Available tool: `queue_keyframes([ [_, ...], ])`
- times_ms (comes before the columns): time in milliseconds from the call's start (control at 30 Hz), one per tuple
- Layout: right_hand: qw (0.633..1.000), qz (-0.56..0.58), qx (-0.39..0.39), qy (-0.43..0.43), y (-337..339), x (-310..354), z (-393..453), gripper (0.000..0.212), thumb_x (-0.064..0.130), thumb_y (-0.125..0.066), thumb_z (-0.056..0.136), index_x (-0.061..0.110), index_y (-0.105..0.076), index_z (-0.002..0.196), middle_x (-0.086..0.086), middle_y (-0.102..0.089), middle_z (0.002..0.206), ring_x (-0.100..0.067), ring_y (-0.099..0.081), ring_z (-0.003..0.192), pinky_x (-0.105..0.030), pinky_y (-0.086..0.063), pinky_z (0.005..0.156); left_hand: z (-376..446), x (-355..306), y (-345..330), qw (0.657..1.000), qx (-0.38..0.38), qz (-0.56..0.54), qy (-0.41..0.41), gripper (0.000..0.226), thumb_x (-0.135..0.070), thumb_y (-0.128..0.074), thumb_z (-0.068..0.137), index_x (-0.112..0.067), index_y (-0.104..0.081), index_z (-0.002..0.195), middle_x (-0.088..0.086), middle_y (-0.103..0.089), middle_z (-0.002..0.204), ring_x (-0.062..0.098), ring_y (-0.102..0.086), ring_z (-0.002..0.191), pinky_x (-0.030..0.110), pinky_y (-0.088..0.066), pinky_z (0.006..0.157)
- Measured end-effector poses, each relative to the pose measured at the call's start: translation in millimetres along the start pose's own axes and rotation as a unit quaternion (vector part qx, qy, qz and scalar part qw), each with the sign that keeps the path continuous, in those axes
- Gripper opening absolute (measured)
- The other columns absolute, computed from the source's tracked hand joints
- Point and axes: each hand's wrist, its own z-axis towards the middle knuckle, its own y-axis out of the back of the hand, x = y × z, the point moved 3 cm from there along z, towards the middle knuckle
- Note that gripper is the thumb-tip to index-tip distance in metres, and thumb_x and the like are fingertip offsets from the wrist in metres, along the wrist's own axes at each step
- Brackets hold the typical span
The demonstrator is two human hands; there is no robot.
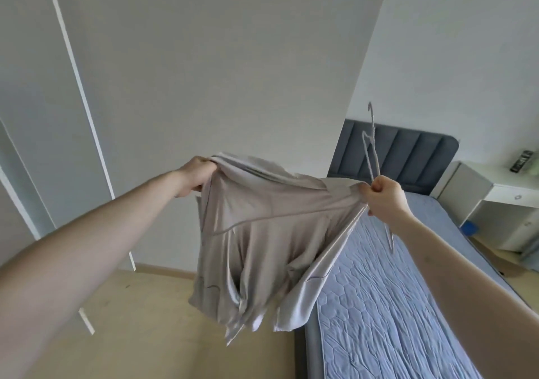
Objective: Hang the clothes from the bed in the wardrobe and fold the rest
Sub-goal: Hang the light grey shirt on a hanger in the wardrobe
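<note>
Now readying a beige shirt (262, 232) for hanging.
Left hand (196, 177) grips one shoulder; right hand (384, 200) pinches the other plus a wire hanger (372, 151), which probably goes inside next.

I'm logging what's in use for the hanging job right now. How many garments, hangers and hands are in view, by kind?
Garments: 1, the beige garment, stretched between both hands
Hangers: 1, the wire hanger, held together with the cloth
Hands: 2, the left hand and the right hand, each gripping an edge
Total: 4
</note>
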Motion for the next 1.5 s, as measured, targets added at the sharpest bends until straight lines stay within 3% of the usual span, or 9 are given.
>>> queue_keyframes([
  [133, 0.999, -0.026, 0.032, -0.014, -9.3, -18.1, 0.9, 0.039, 0.025, -0.067, 0.097, 0.018, -0.039, 0.071, -0.004, -0.057, 0.065, -0.007, -0.057, 0.035, -0.015, -0.037, 0.033, -2.3, -49.0, -3.9, 0.999, 0.005, -0.014, -0.047, 0.023, -0.017, -0.056, 0.095, -0.011, -0.077, 0.105, 0.008, -0.078, 0.109, 0.025, -0.074, 0.101, 0.041, -0.059, 0.093],
  [333, 0.998, -0.013, 0.051, -0.031, -19.9, -14.7, 0.3, 0.036, 0.016, -0.067, 0.094, 0.017, -0.039, 0.072, -0.002, -0.066, 0.065, -0.014, -0.062, 0.043, -0.016, -0.04, 0.035, -20.8, -93.9, -13.2, 0.965, 0.258, -0.038, 0.021, 0.039, -0.037, -0.048, 0.097, -0.01, -0.076, 0.102, 0.015, -0.075, 0.112, 0.027, -0.074, 0.099, 0.034, -0.062, 0.081],
  [400, 0.997, -0.018, 0.068, -0.027, -23.5, -11.0, -2.2, 0.035, 0.011, -0.067, 0.093, 0.016, -0.04, 0.072, -0.006, -0.062, 0.067, -0.021, -0.059, 0.051, -0.017, -0.041, 0.035, -20.3, -101.0, -14.4, 0.97, 0.235, -0.054, 0.012, 0.041, -0.035, -0.041, 0.106, -0.009, -0.073, 0.105, 0.014, -0.076, 0.112, 0.025, -0.075, 0.099, 0.033, -0.061, 0.082],
  [567, 0.991, -0.048, 0.123, 0.027, -24.0, 0.2, -13.6, 0.036, 0.042, -0.061, 0.1, 0.013, -0.054, 0.08, -0.004, -0.072, 0.084, -0.013, -0.049, 0.039, -0.025, -0.043, 0.044, -10.1, -102.5, -5.8, 0.995, 0.086, -0.016, -0.043, 0.022, -0.023, -0.054, 0.102, -0.013, -0.073, 0.098, 0.009, -0.079, 0.1, 0.025, -0.076, 0.09, 0.035, -0.06, 0.083],
  [700, 0.981, -0.022, 0.18, 0.064, -14.9, 1.0, -29.3, 0.038, 0.04, -0.038, 0.111, 0.028, -0.07, 0.093, -0.002, -0.067, 0.076, -0.007, -0.037, 0.037, -0.021, -0.033, 0.037, -4.8, -93.2, -3.8, 0.99, -0.001, 0.115, -0.081, 0.036, -0.016, -0.051, 0.099, -0.018, -0.05, 0.063, -0.004, -0.054, 0.063, 0.017, -0.054, 0.057, 0.02, -0.042, 0.051],
  [1000, 0.958, -0.037, 0.252, 0.134, -3.0, 1.6, -65.4, 0.032, 0.037, -0.045, 0.109, 0.047, -0.075, 0.103, 0.01, -0.037, 0.053, -0.011, -0.027, 0.046, -0.022, -0.025, 0.043, 10.5, -81.9, 2.0, 0.949, -0.071, 0.28, -0.129, 0.021, -0.011, -0.05, 0.094, -0.005, -0.058, 0.076, 0.005, -0.052, 0.078, 0.022, -0.042, 0.08, 0.031, -0.032, 0.065],
  [1267, 0.955, -0.053, 0.254, 0.146, 0.0, 5.6, -70.9, 0.035, 0.029, -0.049, 0.109, 0.038, -0.079, 0.095, 0.007, -0.032, 0.049, -0.011, -0.023, 0.042, -0.019, -0.02, 0.042, 22.9, -79.0, 27.4, 0.95, -0.157, 0.25, -0.098, 0.015, -0.017, -0.059, 0.094, -0.011, -0.073, 0.093, 0.007, -0.065, 0.095, 0.025, -0.056, 0.09, 0.027, -0.038, 0.075],
  [1400, 0.954, -0.049, 0.253, 0.152, -15.1, 6.8, -71.9, 0.037, 0.031, -0.05, 0.108, 0.044, -0.078, 0.088, 0.006, -0.032, 0.049, -0.012, -0.023, 0.043, -0.019, -0.02, 0.042, 24.5, -81.0, 28.3, 0.965, -0.141, 0.198, -0.095, 0.015, -0.013, -0.058, 0.092, -0.014, -0.072, 0.086, 0.004, -0.066, 0.09, 0.022, -0.054, 0.09, 0.026, -0.038, 0.074],
  [1500, 0.949, -0.046, 0.261, 0.169, -33.2, 13.3, -76.5, 0.037, 0.032, -0.049, 0.107, 0.05, -0.075, 0.089, 0.006, -0.029, 0.051, -0.009, -0.023, 0.044, -0.017, -0.019, 0.042, 23.3, -90.1, 27.4, 0.969, -0.127, 0.18, -0.108, 0.021, -0.013, -0.058, 0.092, -0.009, -0.076, 0.104, 0.007, -0.07, 0.103, 0.021, -0.056, 0.095, 0.029, -0.041, 0.08],
])
